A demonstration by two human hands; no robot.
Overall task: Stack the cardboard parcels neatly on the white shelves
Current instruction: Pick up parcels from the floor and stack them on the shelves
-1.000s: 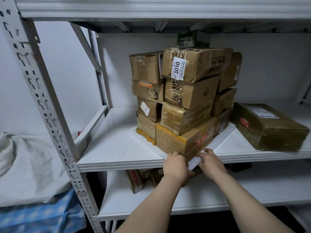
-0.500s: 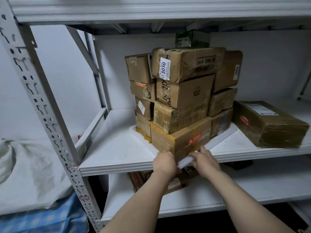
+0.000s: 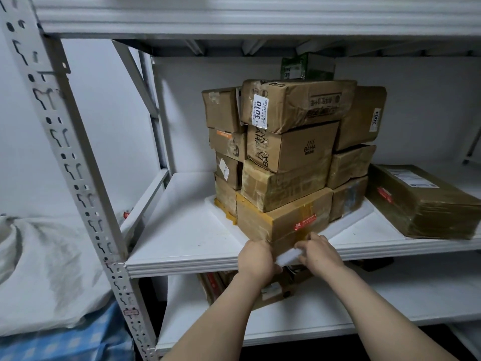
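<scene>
**On the middle shelf: hands at the board's corner**

On the middle shelf [image 3: 182,235], the left hand [image 3: 256,259] and right hand [image 3: 320,252] each close their grip on the white board [image 3: 289,256] beneath the stacked parcels [image 3: 289,162]. Rightward lies a flat parcel [image 3: 421,201].

Two bare forearms came up from the bottom edge — no sleeves, no cuffs anywhere along them. The left hand [image 3: 256,259] showed its back with rounded knuckles, and the right hand [image 3: 321,254], just beside it, was equally plain — no gloves, rings, watch or wristband on either.
</scene>
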